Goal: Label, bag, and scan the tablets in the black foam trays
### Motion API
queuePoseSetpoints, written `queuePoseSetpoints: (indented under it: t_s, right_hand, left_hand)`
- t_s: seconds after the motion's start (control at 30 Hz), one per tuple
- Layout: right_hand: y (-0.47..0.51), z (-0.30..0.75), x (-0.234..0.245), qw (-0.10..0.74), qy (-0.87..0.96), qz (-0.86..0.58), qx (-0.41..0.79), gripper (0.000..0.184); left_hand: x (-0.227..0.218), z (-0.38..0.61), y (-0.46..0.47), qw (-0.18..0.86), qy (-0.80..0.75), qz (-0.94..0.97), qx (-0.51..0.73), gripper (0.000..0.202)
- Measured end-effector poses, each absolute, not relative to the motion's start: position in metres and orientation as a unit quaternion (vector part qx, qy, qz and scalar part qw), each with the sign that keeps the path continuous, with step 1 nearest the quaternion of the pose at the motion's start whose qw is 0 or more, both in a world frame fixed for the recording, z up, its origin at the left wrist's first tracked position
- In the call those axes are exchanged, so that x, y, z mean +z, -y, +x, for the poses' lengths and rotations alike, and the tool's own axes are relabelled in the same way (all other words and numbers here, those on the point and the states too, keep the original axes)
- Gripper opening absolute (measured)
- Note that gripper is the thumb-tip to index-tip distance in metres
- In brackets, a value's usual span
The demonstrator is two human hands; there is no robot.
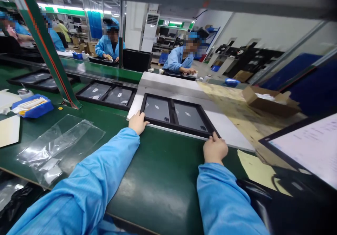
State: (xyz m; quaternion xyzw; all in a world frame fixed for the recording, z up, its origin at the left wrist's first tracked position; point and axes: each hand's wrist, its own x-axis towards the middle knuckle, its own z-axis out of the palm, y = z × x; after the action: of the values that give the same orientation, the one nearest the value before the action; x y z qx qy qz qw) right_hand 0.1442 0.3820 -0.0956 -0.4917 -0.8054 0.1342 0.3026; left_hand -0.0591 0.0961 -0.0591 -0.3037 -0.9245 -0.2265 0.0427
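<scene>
Tray (pixel 172 112), black, in the head view: it lies on a white board (pixel 231 133) beyond the green tabletop (pixel 158 171), a gray tablet (pixel 157 110) in its left compartment and another gray tablet (pixel 188 117) in its right. The left hand (pixel 138 123) is clamped on the near left corner; the right hand (pixel 215 148) grips the near right corner. To the left, a second tray (pixel 102 102) sits near, and a slanting green post (pixel 50 52) partly hides a third tray (pixel 31 85). Clear plastic bags (pixel 76 136) and a blue bin (pixel 37 112) spread left of the arms. On the right are yellow paper (pixel 258 168), a monitor (pixel 308 147) and an open cardboard box (pixel 271 103). Two blue-clad co-workers (pixel 176 59) sit across.
</scene>
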Motion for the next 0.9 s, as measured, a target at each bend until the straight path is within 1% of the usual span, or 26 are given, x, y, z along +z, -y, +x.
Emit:
queuePoseSetpoints:
  t_s: [0.17, 0.4, 0.5, 0.6, 0.63, 0.7, 0.77, 0.8, 0.83, 0.87, 0.9]
  right_hand:
    - [-0.395, 0.139, -0.091, 0.289, 0.795, -0.51, 0.156, 0.056]
    - [-0.402, 0.136, -0.087, 0.308, 0.761, -0.538, 0.193, 0.051]
    - [-0.4, 0.136, -0.086, 0.302, 0.764, -0.541, 0.18, 0.054]
    - [-0.398, 0.136, -0.088, 0.282, 0.776, -0.54, 0.164, 0.058]
    - [-0.397, 0.137, -0.088, 0.279, 0.783, -0.533, 0.16, 0.06]
    - [-0.393, 0.138, -0.091, 0.288, 0.8, -0.507, 0.142, 0.067]
    - [-0.385, 0.14, -0.092, 0.312, 0.819, -0.469, 0.109, 0.079]
    - [-0.379, 0.14, -0.093, 0.326, 0.828, -0.447, 0.094, 0.084]
    - [-0.371, 0.141, -0.093, 0.338, 0.837, -0.422, 0.084, 0.087]
    - [-0.36, 0.14, -0.094, 0.347, 0.849, -0.391, 0.08, 0.087]
    - [-0.348, 0.139, -0.095, 0.353, 0.862, -0.356, 0.082, 0.082]
  left_hand:
    - [-0.057, -0.068, -0.108, 0.027, 0.928, -0.306, -0.212, 0.037]
    - [-0.052, -0.087, -0.12, 0.015, 0.922, -0.327, -0.205, 0.039]
    - [-0.051, -0.091, -0.122, 0.015, 0.917, -0.334, -0.22, 0.038]
    - [-0.051, -0.099, -0.115, 0.008, 0.909, -0.336, -0.246, 0.049]
    - [-0.051, -0.105, -0.11, 0.019, 0.905, -0.325, -0.274, 0.052]
    - [-0.05, -0.122, -0.093, 0.087, 0.881, -0.259, -0.386, 0.048]
    - [-0.048, -0.146, -0.069, 0.19, 0.813, -0.101, -0.541, 0.037]
    - [-0.047, -0.16, -0.055, 0.227, 0.765, -0.006, -0.603, 0.035]
    - [-0.046, -0.173, -0.042, 0.244, 0.722, 0.082, -0.643, 0.036]
    - [-0.045, -0.186, -0.029, 0.245, 0.687, 0.152, -0.667, 0.039]
    - [-0.045, -0.197, -0.018, 0.236, 0.661, 0.199, -0.684, 0.043]
